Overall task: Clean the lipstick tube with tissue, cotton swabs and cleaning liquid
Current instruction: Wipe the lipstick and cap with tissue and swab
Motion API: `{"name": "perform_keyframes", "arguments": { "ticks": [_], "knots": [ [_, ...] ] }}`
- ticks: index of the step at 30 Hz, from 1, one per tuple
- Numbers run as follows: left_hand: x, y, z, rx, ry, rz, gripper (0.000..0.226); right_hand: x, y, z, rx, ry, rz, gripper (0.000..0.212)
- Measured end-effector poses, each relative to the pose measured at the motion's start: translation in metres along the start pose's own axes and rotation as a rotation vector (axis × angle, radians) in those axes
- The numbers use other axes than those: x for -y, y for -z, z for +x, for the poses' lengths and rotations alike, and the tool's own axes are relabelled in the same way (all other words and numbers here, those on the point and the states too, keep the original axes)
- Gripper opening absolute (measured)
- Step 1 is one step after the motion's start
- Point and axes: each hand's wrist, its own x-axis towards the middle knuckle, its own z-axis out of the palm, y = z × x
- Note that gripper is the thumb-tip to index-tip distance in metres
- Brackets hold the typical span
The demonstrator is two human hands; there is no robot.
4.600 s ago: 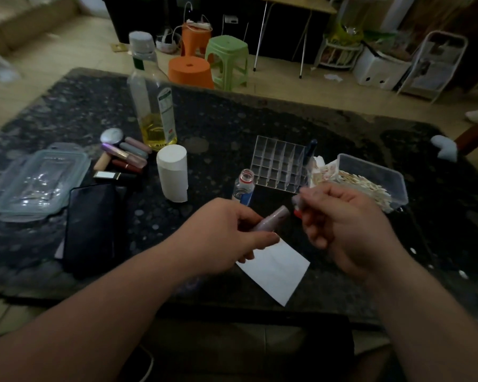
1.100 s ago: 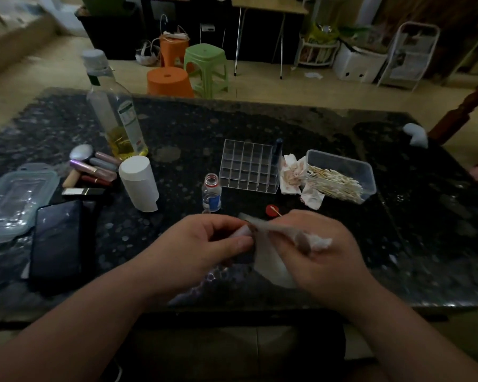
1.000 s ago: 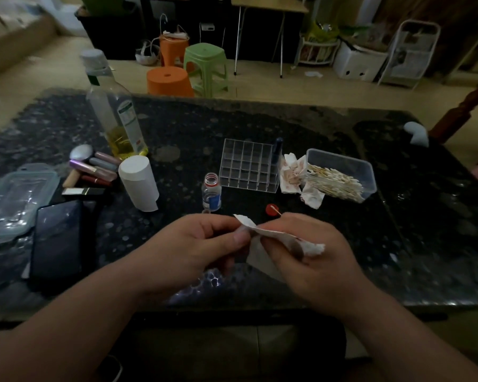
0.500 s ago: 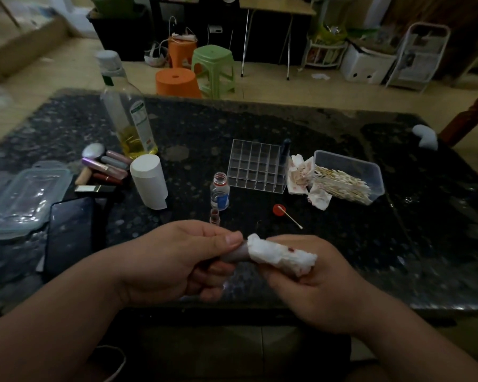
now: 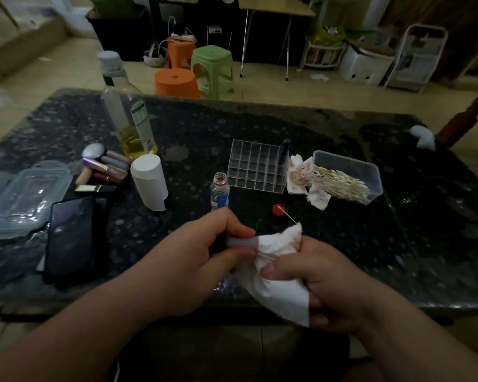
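Observation:
My left hand [image 5: 193,260] grips a pale lipstick tube [image 5: 242,242] above the near edge of the dark table; only a short stretch of the tube shows between my fingers. My right hand [image 5: 326,285] holds a white tissue [image 5: 276,268] wrapped over the tube's right end, with faint red stains on it. A small open bottle of cleaning liquid [image 5: 220,190] stands just beyond my hands, its red cap [image 5: 277,210] lying to the right with a used cotton swab [image 5: 287,214] across it. A clear box of cotton swabs [image 5: 348,177] sits at the right.
A clear lipstick organiser [image 5: 255,166] stands mid-table with crumpled stained tissues [image 5: 301,177] beside it. At the left are a tissue roll [image 5: 149,181], an oil bottle [image 5: 127,108], several lipsticks [image 5: 105,169], a black phone [image 5: 71,235] and a clear lid [image 5: 22,197].
The flat tissue was picked up and wrapped around the tube. Within the last half second my right hand turned, so the tissue bunches upward and hangs loose below.

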Motion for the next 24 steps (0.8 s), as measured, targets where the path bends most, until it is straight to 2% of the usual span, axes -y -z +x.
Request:
{"name": "perform_keyframes", "arguments": {
  "ticks": [2, 3, 4, 5, 7, 9, 11, 12, 14, 16, 17, 19, 21, 24],
  "knots": [
    [0.003, 0.002, 0.002, -0.007, -0.17, 0.138, 0.019, 0.002, -0.001, -0.002, 0.085, -0.085, 0.261, 0.027],
    [0.004, 0.003, 0.004, -0.013, -0.228, 0.18, 0.019, 0.004, -0.002, -0.003, 0.102, -0.089, 0.308, 0.028],
    [0.005, 0.004, 0.005, -0.02, -0.236, 0.19, 0.02, 0.005, -0.005, -0.005, 0.087, -0.068, 0.256, 0.03],
    [0.004, 0.005, 0.005, -0.03, -0.186, 0.163, 0.022, 0.004, -0.006, -0.005, 0.035, -0.044, 0.142, 0.034],
    [0.0, 0.007, 0.008, -0.017, 0.055, -0.055, 0.03, 0.004, -0.007, -0.006, -0.09, 0.105, -0.19, 0.035],
    [-0.004, 0.009, 0.011, 0.077, 0.334, -0.398, 0.036, 0.004, -0.006, -0.008, -0.16, 0.382, -0.476, 0.018],
    [-0.011, 0.009, 0.014, 0.193, 0.517, -0.604, 0.053, 0.002, -0.002, -0.012, -0.165, 0.547, -0.679, 0.033],
    [-0.015, 0.007, 0.014, 0.238, 0.58, -0.609, 0.062, 0.001, 0.001, -0.012, -0.177, 0.595, -0.798, 0.038],
    [-0.021, 0.001, 0.013, 0.292, 0.653, -0.576, 0.066, 0.0, 0.005, -0.008, -0.195, 0.655, -1.043, 0.039],
    [-0.024, -0.001, 0.014, 0.305, 0.641, -0.638, 0.061, 0.001, 0.005, -0.004, -0.211, 0.661, -1.214, 0.031],
    [-0.022, 0.0, 0.015, 0.299, 0.603, -0.697, 0.056, 0.002, 0.004, -0.002, -0.227, 0.662, -1.236, 0.04],
    [-0.018, 0.0, 0.016, 0.258, 0.505, -0.765, 0.046, -0.001, 0.002, 0.0, -0.229, 0.652, -1.089, 0.057],
    [-0.017, -0.003, 0.016, 0.213, 0.403, -0.738, 0.037, 0.001, -0.005, -0.003, -0.201, 0.579, -0.765, 0.062],
    [-0.013, -0.01, 0.016, 0.16, 0.287, -0.551, 0.021, 0.005, -0.01, -0.008, -0.055, 0.333, -0.304, 0.038]
  ]
}}
